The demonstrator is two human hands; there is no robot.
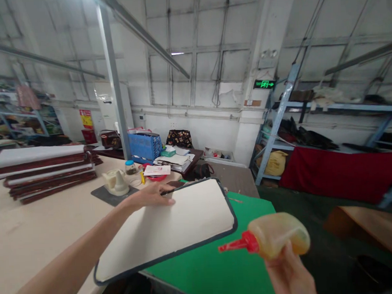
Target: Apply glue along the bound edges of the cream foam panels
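Note:
My left hand (157,195) grips the far edge of a cream panel (182,217) with a dark border, thumb on its face and fingers over the rim. The panel is tilted, lying partly over the cream tabletop and partly over a green mat (214,267). In my right hand (290,270) is a squeeze bottle (279,234) of yellowish liquid, held on its side. Its red nozzle points left toward the panel's right end, apart from it.
A tape dispenser (116,183) stands on a dark pad behind my left hand. Stacked brown-and-white sheets (47,171) lie at left. Farther back are a small jar (130,168), a blue basket (144,147) and papers (180,160). Shelving (273,135) stands at right.

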